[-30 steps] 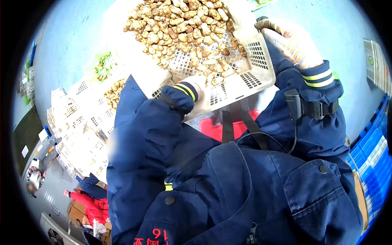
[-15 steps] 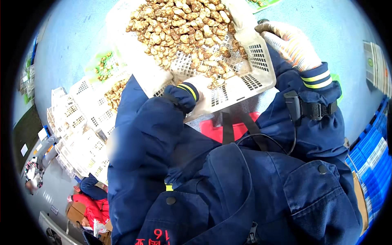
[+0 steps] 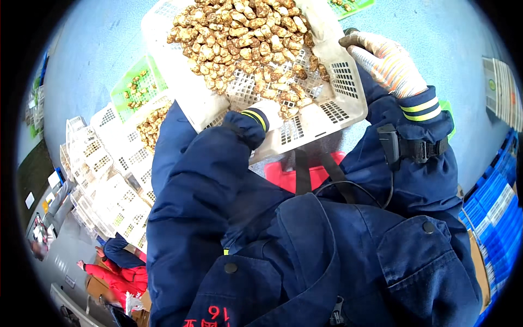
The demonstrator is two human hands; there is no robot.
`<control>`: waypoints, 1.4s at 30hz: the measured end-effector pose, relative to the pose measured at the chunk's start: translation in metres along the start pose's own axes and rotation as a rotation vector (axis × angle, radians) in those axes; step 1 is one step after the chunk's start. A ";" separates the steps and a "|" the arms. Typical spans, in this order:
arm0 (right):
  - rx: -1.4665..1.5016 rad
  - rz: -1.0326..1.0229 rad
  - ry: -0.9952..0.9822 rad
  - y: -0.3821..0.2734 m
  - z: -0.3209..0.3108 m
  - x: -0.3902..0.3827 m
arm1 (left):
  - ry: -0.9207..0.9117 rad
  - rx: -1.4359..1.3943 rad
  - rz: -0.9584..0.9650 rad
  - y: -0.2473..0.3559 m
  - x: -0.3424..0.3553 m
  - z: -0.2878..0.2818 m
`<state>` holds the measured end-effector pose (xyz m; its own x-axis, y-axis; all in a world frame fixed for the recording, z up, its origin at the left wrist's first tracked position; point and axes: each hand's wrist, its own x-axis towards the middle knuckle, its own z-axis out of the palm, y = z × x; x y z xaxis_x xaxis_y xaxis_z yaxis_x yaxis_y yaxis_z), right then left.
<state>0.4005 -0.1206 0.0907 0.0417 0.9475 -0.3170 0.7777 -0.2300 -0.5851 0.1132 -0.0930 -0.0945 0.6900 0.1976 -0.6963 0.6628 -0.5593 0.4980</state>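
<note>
A white perforated plastic crate point(image 3: 357, 103) lies tilted before me. Inside it are many small knobbly brown-and-cream pieces point(image 3: 245, 32) that look like tubers, heaped toward the far side, with a few near the front wall. My left hand point(image 3: 276, 115), in a pale glove, reaches into the crate's near side beside those few pieces. Its fingers are washed out by glare, so their pose does not show. At the crate's right rim is my right hand point(image 3: 387, 62), in a striped white and orange glove with dark fingertips. Its fingers are bent together against the rim.
A green crate point(image 3: 121, 98) with some of the same pieces stands at the left, above stacked white crates point(image 3: 109, 163). Another green tray point(image 3: 362, 4) is at the far right. Blue crates point(image 3: 496, 218) line the right side. A person in red point(image 3: 117, 278) is at lower left.
My left hand has shifted slightly right inside the crate. The right hand stays at the rim. At lower left, the person in red has moved an arm.
</note>
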 end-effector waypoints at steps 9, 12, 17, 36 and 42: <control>0.024 0.041 -0.015 -0.005 -0.002 0.002 | 0.017 -1.494 0.265 0.019 -0.092 -0.121; 0.046 -0.033 0.007 0.008 0.002 0.002 | 0.084 -1.686 0.538 0.003 -0.092 -0.127; 0.126 -0.034 0.018 0.015 0.004 0.003 | 0.551 -1.799 0.372 -0.004 -0.078 -0.140; 0.097 0.000 -0.005 0.006 -0.002 0.001 | 0.283 -0.267 -0.229 -0.017 -0.016 -0.070; 0.015 0.013 -0.002 0.001 -0.002 -0.001 | 0.493 -0.456 -0.322 -0.055 -0.009 -0.055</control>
<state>0.4027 -0.1210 0.0918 0.0502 0.9441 -0.3259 0.7679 -0.2451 -0.5919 0.0868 -0.0197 -0.0873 0.4202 0.6939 -0.5847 0.8354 -0.0443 0.5479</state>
